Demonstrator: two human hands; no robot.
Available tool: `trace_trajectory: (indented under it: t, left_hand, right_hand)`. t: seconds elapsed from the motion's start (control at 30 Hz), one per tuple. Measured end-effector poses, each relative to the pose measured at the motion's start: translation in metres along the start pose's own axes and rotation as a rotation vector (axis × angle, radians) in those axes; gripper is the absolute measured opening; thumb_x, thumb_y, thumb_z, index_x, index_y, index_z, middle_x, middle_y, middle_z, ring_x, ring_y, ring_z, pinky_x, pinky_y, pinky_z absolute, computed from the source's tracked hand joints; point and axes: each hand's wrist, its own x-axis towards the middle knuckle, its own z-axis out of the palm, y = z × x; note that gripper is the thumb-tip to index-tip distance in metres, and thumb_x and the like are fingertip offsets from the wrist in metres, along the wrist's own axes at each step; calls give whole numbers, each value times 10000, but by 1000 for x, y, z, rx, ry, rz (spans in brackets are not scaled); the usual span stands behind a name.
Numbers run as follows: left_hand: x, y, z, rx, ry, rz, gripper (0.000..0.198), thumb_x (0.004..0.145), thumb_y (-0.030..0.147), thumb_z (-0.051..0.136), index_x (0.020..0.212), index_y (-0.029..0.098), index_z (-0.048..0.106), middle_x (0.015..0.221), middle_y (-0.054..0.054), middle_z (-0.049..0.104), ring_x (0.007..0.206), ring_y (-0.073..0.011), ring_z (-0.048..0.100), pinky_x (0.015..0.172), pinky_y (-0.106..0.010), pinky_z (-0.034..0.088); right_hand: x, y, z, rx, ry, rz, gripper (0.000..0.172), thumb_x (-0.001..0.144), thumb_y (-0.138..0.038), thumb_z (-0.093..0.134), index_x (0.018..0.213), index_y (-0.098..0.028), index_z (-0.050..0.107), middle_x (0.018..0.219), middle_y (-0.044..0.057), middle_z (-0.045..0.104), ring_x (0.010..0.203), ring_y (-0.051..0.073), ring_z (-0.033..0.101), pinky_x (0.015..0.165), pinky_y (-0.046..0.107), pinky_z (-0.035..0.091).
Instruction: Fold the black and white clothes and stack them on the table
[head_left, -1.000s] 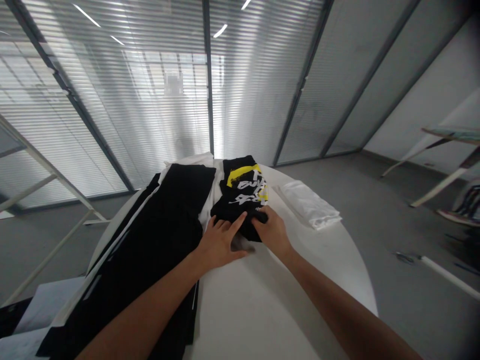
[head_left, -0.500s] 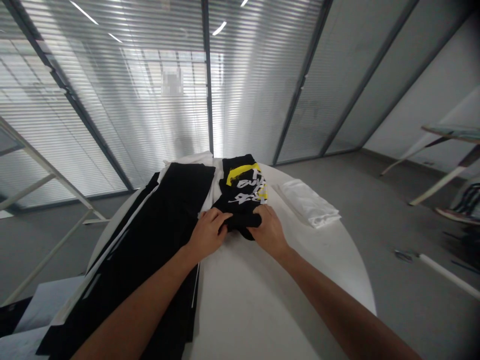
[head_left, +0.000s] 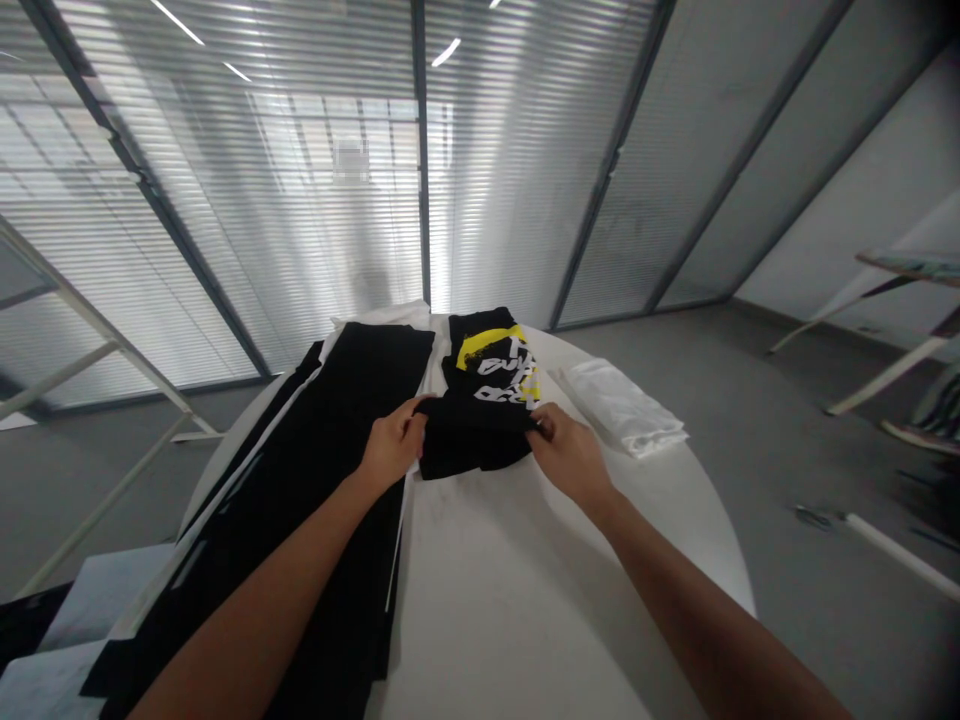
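A black T-shirt-like garment (head_left: 480,435) with a yellow and white print lies partly folded on the white table (head_left: 510,600). My left hand (head_left: 394,445) pinches the left end of a fold across its near part. At the right end of the same fold, my right hand (head_left: 568,452) grips the cloth between thumb and fingers. Below the fold, the near portion of the fabric hangs or lies flat; its contact with the table is hard to judge. Left of it is a long stack of black cloth (head_left: 322,480), passing under my left forearm.
A folded white cloth (head_left: 624,408) lies at the table's right side. White material (head_left: 386,316) sits at the far edge. A pale metal frame (head_left: 112,345) stands on the left, and another table (head_left: 911,265) at the right. Glass partitions with blinds rise behind.
My hands have moved apart, from bunching the near part of the black garment to holding its fold at both ends. The cloth between them is now wider and flatter.
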Motion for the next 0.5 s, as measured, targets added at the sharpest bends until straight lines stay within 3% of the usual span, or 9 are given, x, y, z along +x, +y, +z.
trace_trajectory:
  t: [0.1, 0.2, 0.33, 0.43, 0.5]
  left_hand:
    - [-3, 3, 1, -80, -260, 49, 445, 960, 310, 363, 1369, 186, 487, 783, -13, 737, 679, -127, 662, 674, -234, 505]
    - [-3, 4, -1, 28, -406, 172, 390, 954, 265, 387, 1305, 212, 549, 959, -34, 740, 813, -138, 661, 768, -260, 494]
    - [0, 3, -5, 200, -476, 312, 289, 940, 227, 425, 1121, 189, 647, 949, -41, 729, 931, -175, 647, 884, -314, 452]
    - [4, 2, -9, 164, -506, 257, 276, 960, 251, 398, 1045, 176, 649, 828, -28, 734, 848, -161, 672, 838, -295, 470]
    - [5, 2, -10, 123, -522, 203, 291, 965, 290, 397, 940, 164, 658, 739, -27, 724, 752, -152, 681, 769, -274, 487]
  right_hand:
    - [3, 5, -4, 105, -42, -14, 93, 765, -212, 514, 834, -229, 574, 602, -48, 525, 592, 140, 500, 588, 265, 333]
    - [9, 16, -4, 264, -116, -66, 74, 763, -218, 519, 819, -223, 567, 602, -54, 508, 590, 132, 482, 597, 264, 349]
    - [17, 33, -6, 589, -312, -118, 178, 768, -233, 536, 945, -224, 553, 659, -55, 518, 624, 132, 491, 618, 263, 399]
    - [21, 39, -12, 754, -456, -134, 245, 756, -216, 548, 1001, -223, 545, 795, -24, 575, 718, 144, 535, 665, 272, 435]
    - [21, 42, -16, 743, -474, -158, 216, 746, -210, 565, 962, -209, 569, 858, 0, 592, 786, 156, 548, 702, 277, 435]
